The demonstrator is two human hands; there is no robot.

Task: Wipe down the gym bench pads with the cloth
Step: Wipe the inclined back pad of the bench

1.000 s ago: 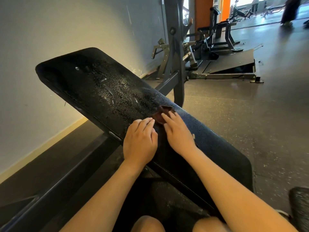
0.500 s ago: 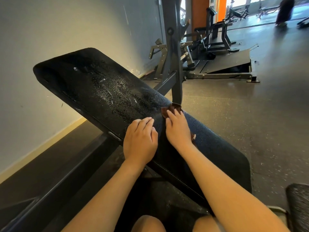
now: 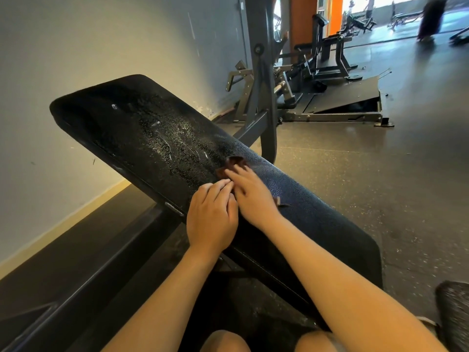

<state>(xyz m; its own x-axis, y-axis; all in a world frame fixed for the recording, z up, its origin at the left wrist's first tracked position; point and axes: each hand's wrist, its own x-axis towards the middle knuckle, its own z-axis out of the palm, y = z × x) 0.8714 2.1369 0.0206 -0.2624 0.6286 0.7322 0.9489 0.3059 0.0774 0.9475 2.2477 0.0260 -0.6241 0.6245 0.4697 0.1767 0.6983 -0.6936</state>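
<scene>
Head view: black bench pad [image 3: 152,128] sits tilted, with wet droplets and streaks on its upper half. Small brown cloth [image 3: 234,162] lies on the pad near its right edge, under the right hand [image 3: 250,193], which presses it flat with straight fingers; cloth shows past the fingertips and by the wrist. Left hand [image 3: 212,219] rests on the pad, touching the right, fingers relaxed, holding nothing. Grey machine frame [image 3: 264,80] stands behind.

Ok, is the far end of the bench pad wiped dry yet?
No, droplets and wet streaks cover the bench pad beyond the cloth under the right hand.
</scene>
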